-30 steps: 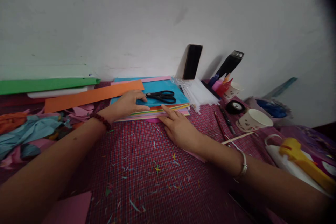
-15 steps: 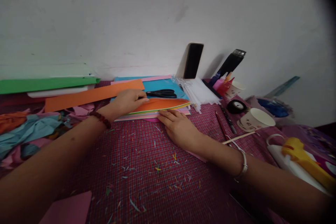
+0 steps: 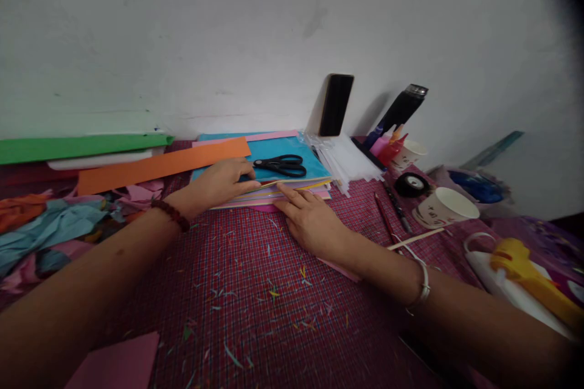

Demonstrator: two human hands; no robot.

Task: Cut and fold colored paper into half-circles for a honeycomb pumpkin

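A stack of coloured paper lies near the wall, with a blue sheet on top. Black-handled scissors rest on that blue sheet. My left hand grips the stack's upper sheets at the front edge, its thumb in front and its fingers bent over the top beside the scissors' blades. At the same edge, further right, my right hand is closed with thumb and fingertips on the sheets. A thin yellow edge shows by its fingers. An orange strip overlaps the stack's left corner.
Crumpled paper scraps lie at the left, below a green roll. A phone leans on the wall. At the right are black tape, a paper cup, pencils and a yellow glue gun. Small clippings litter the checked cloth.
The lifted upper sheets have come down, so the orange sheet inside the stack no longer shows. My left hand has shifted slightly down. The right hand stays nearly in place.
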